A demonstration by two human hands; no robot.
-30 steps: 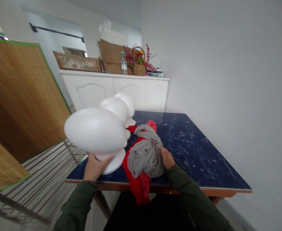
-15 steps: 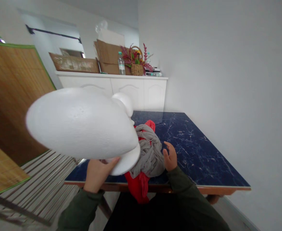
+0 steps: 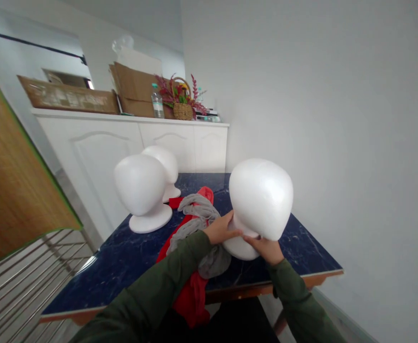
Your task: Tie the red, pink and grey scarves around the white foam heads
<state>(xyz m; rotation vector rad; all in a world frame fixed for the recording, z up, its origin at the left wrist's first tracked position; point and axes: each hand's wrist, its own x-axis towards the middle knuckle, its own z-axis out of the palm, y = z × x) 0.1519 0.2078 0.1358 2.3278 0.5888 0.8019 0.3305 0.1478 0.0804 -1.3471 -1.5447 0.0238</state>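
Both hands grip a white foam mannequin head (image 3: 261, 197) by its neck and base, at the right side of a dark blue marble-patterned table (image 3: 123, 257). My left hand (image 3: 219, 228) reaches across over the cloths and clasps the neck from the left. My right hand (image 3: 266, 247) holds the base from below. A grey cloth (image 3: 198, 212) lies bunched on a red cloth (image 3: 189, 295) just left of the head. Two more foam heads (image 3: 141, 188) (image 3: 162, 162) stand upright at the table's back left.
A white cabinet (image 3: 123, 143) behind the table carries cardboard boxes (image 3: 134, 90), a water bottle (image 3: 157, 102) and a flower basket (image 3: 182, 107). A bamboo screen (image 3: 9, 181) and a metal rack (image 3: 23, 271) stand at the left. A white wall runs along the right.
The foam head was lifted from the table's front left and carried over the cloths to the right side. My right hand left the grey cloth and now holds the head's base.
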